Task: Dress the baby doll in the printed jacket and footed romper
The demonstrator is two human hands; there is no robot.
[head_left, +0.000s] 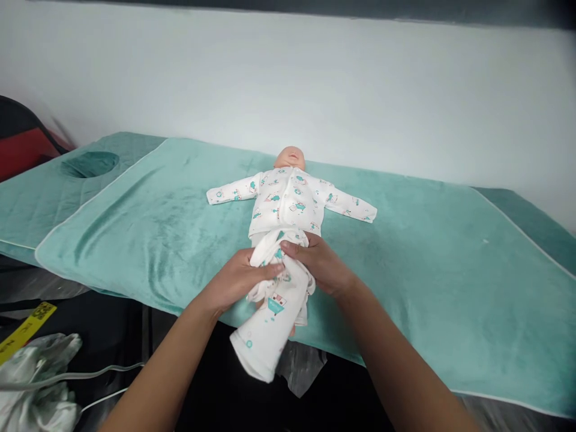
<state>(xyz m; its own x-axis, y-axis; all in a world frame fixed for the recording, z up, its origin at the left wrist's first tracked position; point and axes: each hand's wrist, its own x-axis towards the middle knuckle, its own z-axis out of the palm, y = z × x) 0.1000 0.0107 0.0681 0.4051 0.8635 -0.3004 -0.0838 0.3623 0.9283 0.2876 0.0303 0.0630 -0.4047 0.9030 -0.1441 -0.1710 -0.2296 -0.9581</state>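
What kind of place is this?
Likely a massage or care-training room, though I can't be sure. The long padded bed has what looks like a face hole at one end, and a baby doll in a printed shirt lies on it.

L fingers (270,272) & R fingers (297,250) grip wht pants (270,336); doll (290,158) on grn cover (432,270).

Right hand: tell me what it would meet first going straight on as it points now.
The right hand would first meet the bunched white garment it grips; depth beyond that is unclear.
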